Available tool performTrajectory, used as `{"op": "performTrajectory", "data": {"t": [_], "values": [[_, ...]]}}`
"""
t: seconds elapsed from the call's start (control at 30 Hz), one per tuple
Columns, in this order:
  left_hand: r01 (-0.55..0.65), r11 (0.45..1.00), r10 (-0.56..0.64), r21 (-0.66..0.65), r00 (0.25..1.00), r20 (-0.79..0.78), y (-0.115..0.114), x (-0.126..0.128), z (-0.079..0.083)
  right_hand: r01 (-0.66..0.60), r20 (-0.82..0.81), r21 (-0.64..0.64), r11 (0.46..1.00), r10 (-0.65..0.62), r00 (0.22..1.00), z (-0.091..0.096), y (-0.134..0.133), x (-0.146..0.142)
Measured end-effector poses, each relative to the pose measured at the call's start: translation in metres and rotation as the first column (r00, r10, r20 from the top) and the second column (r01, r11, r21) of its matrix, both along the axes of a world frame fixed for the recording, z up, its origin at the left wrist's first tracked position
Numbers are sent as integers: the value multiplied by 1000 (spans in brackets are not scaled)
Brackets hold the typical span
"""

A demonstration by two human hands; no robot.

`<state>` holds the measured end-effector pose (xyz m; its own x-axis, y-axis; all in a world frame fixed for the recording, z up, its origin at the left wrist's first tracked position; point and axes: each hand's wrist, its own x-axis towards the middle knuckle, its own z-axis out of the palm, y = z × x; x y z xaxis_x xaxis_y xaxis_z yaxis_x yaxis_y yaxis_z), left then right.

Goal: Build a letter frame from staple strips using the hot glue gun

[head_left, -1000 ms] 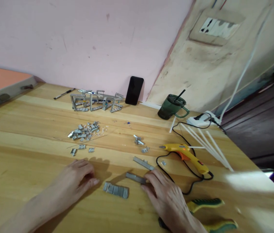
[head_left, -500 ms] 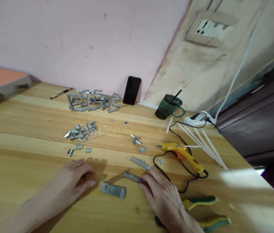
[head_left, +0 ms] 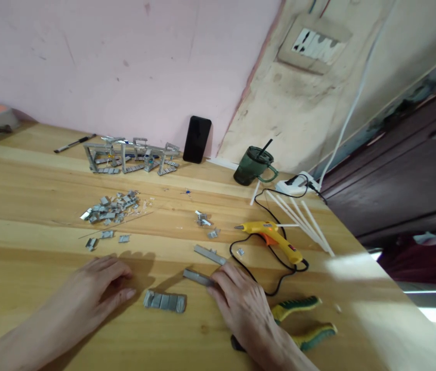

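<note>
My left hand (head_left: 100, 288) rests on the wooden table, fingers loosely curled, thumb apart, nothing in it. Just right of it lies a short grey piece made of several joined metal segments (head_left: 164, 301). My right hand (head_left: 243, 301) has its thumb and fingers closed on the end of a narrow grey metal strip (head_left: 198, 277), which points left. A second grey strip (head_left: 208, 254) lies just beyond, its near end by my right fingers. Green-and-yellow-handled pliers (head_left: 303, 309) lie partly under my right hand and wrist.
A yellow glue gun (head_left: 274, 233) with a looping black cord lies right, near white glue sticks (head_left: 299, 221). Loose metal pieces (head_left: 112, 206) form a pile at left. Behind stand grey metal frames (head_left: 125, 157), a phone (head_left: 197, 139) and a green mug (head_left: 252, 166).
The whole view has shifted, so things appear farther left and slightly higher or lower. Both hands keep about the same pose and place on the table.
</note>
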<state>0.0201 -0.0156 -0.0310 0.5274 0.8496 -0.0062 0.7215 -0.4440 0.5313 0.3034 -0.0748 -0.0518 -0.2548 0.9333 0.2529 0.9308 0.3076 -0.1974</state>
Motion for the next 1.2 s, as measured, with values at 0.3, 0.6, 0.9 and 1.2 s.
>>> {"op": "performTrajectory", "data": {"t": [0.3,0.6,0.9,1.2], "values": [[-62,998,62,-27,998,1,0,0,-2,-3,5,12,1000,3,1000,2,0,0],[-43,999,43,-25,999,-13,3,-2,-3,1,-2,25,1000,-1,1000,1,1,-1],[-38,999,37,-38,999,-28,7,-3,-6,-10,30,47,999,9,1000,0,1,0],[-47,998,46,-35,998,-38,6,-4,-6,11,26,13,1000,-11,1000,2,1,-1]]}}
